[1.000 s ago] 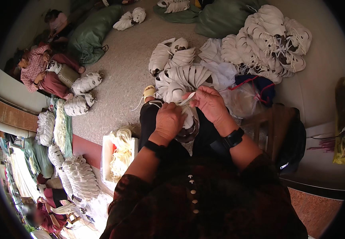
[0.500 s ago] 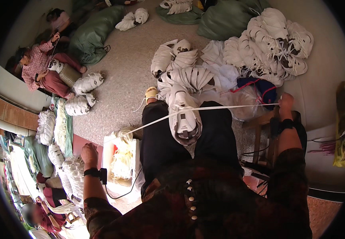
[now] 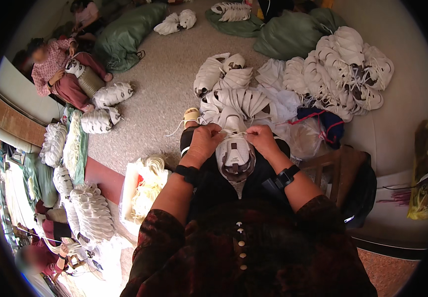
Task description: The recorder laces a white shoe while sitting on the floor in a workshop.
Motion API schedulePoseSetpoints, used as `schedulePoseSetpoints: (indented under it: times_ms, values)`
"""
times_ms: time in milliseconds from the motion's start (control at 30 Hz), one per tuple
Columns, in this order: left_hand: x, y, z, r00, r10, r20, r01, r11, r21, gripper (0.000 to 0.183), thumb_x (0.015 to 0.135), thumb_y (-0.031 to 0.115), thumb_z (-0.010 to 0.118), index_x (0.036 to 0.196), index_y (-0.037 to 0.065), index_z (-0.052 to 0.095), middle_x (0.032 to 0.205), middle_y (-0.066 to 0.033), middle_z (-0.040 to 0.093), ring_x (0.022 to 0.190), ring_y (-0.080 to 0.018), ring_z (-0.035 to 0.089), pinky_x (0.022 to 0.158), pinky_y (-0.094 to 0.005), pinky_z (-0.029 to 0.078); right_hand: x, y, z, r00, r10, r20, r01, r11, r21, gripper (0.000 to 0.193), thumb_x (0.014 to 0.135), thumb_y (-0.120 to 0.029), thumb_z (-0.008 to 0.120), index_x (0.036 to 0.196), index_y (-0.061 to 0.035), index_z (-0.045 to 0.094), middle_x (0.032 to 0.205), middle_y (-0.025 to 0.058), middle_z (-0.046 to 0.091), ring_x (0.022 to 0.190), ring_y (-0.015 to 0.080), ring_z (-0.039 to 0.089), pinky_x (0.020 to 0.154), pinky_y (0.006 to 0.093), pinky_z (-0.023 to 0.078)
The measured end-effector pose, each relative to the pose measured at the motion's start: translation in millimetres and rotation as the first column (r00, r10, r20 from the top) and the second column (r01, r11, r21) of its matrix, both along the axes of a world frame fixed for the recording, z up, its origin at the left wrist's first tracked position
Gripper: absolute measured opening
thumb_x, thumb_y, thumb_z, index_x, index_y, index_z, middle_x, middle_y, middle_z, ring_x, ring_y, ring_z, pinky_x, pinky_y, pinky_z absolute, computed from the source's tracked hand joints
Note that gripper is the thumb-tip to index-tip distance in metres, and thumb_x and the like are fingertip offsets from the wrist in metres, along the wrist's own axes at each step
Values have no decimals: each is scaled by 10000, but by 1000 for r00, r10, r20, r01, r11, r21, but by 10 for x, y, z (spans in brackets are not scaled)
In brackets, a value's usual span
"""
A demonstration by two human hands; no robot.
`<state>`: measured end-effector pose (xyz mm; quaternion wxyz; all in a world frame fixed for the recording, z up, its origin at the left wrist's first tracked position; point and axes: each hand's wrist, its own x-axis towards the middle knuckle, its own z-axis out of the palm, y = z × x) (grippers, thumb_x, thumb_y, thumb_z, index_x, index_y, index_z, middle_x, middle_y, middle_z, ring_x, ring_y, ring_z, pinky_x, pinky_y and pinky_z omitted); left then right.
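Note:
A white shoe upper (image 3: 235, 157) sits between my thighs, its heel opening toward me. Over its eyelet area my left hand (image 3: 205, 142) is closed in a pinch on a white shoelace (image 3: 233, 132). My right hand (image 3: 264, 140) pinches the same lace on the other side, a short gap away. Both hands are low over the upper, their fingertips near its lace holes. Where the lace enters the holes is too small to make out.
Ahead are stacked white uppers (image 3: 238, 101) and a large pile of uppers (image 3: 347, 74). A box of pale laces (image 3: 147, 190) stands at my left, a wooden stool (image 3: 330, 166) at my right. Green sacks (image 3: 130, 34) lie farther off. A person in pink (image 3: 55, 69) works at far left.
My hands were spread wide with the lace stretched taut across my lap. Now they have come together over the upper, each pinching lace near the eyelets.

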<state>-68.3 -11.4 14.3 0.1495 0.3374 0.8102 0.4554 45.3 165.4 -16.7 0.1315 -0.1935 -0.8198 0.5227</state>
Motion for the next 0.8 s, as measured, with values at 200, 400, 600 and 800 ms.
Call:
schedulePoseSetpoints:
  times_ms: [200,400,600,800]
  values:
    - [-3,14,-211,828,-84,554,-94,953,287,175,810,156,647,827,-18,644,712,4,617,626,-62,519,596,-243,437,-45,87,-7,999,29,40,9,692,-722,103,714,-86,692,718,-27,608,665,-4,576,573,101,500,524,228,389]
    - [96,69,16,726,-109,679,-83,966,243,161,834,171,598,747,37,620,685,50,539,635,-44,444,626,-198,352,-118,114,43,989,37,145,58,801,-595,119,646,-50,692,658,-43,573,594,1,533,535,115,482,496,254,370]
    - [49,59,-316,870,9,492,-113,977,181,136,764,115,619,678,10,611,612,40,534,581,-43,449,546,-221,392,-72,-56,10,968,-220,-118,221,975,-7,120,600,-7,643,582,-3,524,526,40,514,509,118,482,479,297,376]
    - [45,57,-463,935,26,355,-116,965,235,136,738,95,655,660,3,593,579,19,535,556,-48,457,535,-228,406,3,-160,27,934,-293,-204,264,952,-156,94,657,-5,643,622,4,556,574,30,546,531,110,489,501,291,392]
